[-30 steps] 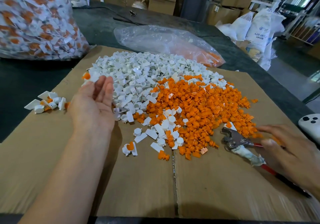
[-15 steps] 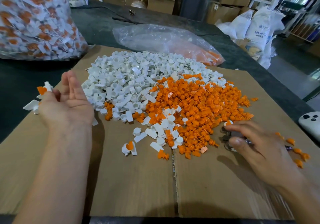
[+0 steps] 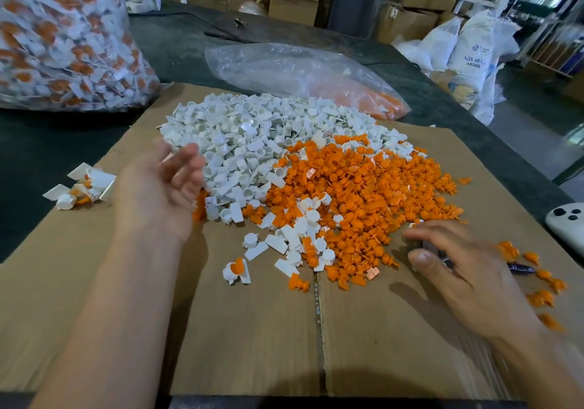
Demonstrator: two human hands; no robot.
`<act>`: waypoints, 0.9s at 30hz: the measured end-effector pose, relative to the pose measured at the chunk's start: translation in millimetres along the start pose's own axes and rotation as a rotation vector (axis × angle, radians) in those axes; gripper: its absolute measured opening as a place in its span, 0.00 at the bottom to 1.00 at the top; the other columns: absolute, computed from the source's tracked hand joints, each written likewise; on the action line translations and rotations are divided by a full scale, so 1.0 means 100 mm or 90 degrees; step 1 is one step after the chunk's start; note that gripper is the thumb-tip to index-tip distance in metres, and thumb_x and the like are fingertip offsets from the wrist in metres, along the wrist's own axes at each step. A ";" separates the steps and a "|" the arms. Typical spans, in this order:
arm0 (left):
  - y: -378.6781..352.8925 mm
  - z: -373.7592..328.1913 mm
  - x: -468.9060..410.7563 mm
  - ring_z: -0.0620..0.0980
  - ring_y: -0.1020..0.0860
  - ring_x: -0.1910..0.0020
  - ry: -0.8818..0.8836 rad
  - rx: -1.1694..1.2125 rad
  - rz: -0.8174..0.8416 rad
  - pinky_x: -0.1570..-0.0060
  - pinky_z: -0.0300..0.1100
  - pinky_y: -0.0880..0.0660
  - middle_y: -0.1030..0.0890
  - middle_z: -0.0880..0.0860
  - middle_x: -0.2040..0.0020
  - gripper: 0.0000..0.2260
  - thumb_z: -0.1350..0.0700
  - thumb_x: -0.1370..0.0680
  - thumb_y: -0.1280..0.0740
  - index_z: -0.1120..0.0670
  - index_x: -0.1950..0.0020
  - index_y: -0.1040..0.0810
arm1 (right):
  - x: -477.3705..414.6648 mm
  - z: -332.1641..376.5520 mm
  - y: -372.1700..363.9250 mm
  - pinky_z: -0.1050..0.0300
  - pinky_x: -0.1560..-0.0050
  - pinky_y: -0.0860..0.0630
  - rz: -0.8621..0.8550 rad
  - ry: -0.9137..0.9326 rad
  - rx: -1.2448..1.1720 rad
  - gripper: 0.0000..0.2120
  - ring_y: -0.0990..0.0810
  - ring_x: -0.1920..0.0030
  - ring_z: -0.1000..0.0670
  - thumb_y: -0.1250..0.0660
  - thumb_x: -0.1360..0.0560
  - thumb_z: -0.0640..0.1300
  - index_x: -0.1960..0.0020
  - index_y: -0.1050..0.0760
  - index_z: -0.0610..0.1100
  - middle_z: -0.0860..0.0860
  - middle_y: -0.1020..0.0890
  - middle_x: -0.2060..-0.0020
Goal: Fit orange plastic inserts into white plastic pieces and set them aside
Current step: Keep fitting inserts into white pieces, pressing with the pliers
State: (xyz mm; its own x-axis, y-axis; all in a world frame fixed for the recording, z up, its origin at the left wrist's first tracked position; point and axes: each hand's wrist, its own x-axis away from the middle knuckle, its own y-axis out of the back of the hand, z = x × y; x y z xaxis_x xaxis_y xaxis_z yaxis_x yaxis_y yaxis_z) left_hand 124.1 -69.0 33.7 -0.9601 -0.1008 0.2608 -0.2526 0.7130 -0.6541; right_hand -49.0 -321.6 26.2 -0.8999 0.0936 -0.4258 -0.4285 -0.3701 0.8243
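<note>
A heap of white plastic pieces (image 3: 252, 143) lies on the cardboard sheet (image 3: 252, 339), and a heap of orange inserts (image 3: 363, 193) spreads to its right. My left hand (image 3: 164, 187) hovers palm-up at the white heap's left edge, fingers apart and holding nothing. Left of it sits a small pile of fitted pieces (image 3: 83, 185). One more fitted piece (image 3: 237, 271) lies alone near the middle. My right hand (image 3: 458, 269) curls over the pliers at the orange heap's near right edge. The tool's head is hidden; only its dark handle (image 3: 521, 268) pokes out.
A big clear bag of fitted pieces (image 3: 63, 45) stands at the back left. A flatter clear bag with orange inserts (image 3: 300, 73) lies behind the heaps. Loose orange inserts (image 3: 540, 285) lie by my right wrist. A white device (image 3: 568, 222) sits at the right edge.
My left hand carried a fitted piece to the small left pile, let it go and swung back to the white heap. My right hand slid forward and closed over the pliers.
</note>
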 end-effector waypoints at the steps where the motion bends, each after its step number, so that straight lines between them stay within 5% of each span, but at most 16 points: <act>1: -0.04 0.05 0.03 0.43 0.22 0.75 -0.032 -0.161 0.030 0.75 0.32 0.27 0.18 0.50 0.70 0.03 0.60 0.23 0.36 0.55 0.57 0.27 | -0.01 0.01 -0.01 0.55 0.55 0.30 0.001 0.000 -0.003 0.39 0.23 0.52 0.48 0.55 0.27 0.71 0.48 0.21 0.39 0.52 0.23 0.54; 5: -0.08 0.28 0.15 0.48 0.23 0.65 -0.280 -0.687 0.127 0.66 0.39 0.26 0.21 0.48 0.63 0.05 0.59 0.28 0.29 0.50 0.60 0.23 | -0.04 0.06 -0.06 0.56 0.54 0.29 -0.001 0.006 -0.015 0.37 0.23 0.52 0.49 0.53 0.27 0.70 0.49 0.21 0.40 0.53 0.23 0.54; 9: -0.11 0.40 0.11 0.53 0.26 0.47 -0.380 -0.925 0.114 0.56 0.42 0.34 0.29 0.48 0.52 0.08 0.56 0.28 0.30 0.51 0.49 0.21 | -0.06 0.09 -0.09 0.64 0.54 0.32 -0.004 0.012 -0.014 0.37 0.24 0.53 0.52 0.53 0.27 0.69 0.49 0.20 0.40 0.54 0.24 0.55; 13: -0.10 0.45 0.07 0.54 0.31 0.40 -0.393 -1.017 0.110 0.52 0.42 0.36 0.29 0.52 0.46 0.13 0.56 0.27 0.30 0.52 0.44 0.22 | -0.05 0.09 -0.12 0.65 0.53 0.31 0.001 0.006 -0.023 0.38 0.24 0.53 0.51 0.53 0.28 0.70 0.49 0.20 0.40 0.53 0.23 0.55; 27: -0.10 0.45 0.03 0.54 0.27 0.49 -0.450 -1.076 0.158 0.53 0.45 0.34 0.31 0.49 0.55 0.06 0.52 0.26 0.31 0.53 0.52 0.21 | -0.05 0.09 -0.14 0.66 0.54 0.30 0.007 -0.010 -0.037 0.36 0.23 0.52 0.52 0.52 0.28 0.70 0.49 0.20 0.41 0.53 0.22 0.55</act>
State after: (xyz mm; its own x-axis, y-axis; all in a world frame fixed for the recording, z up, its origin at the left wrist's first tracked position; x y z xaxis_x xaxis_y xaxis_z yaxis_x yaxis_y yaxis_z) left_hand 118.6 -107.4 8.6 -0.9298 0.1833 -0.3193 -0.1680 0.5605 0.8109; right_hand -39.3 -308.2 20.4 -0.9060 0.1031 -0.4105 -0.4134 -0.4242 0.8057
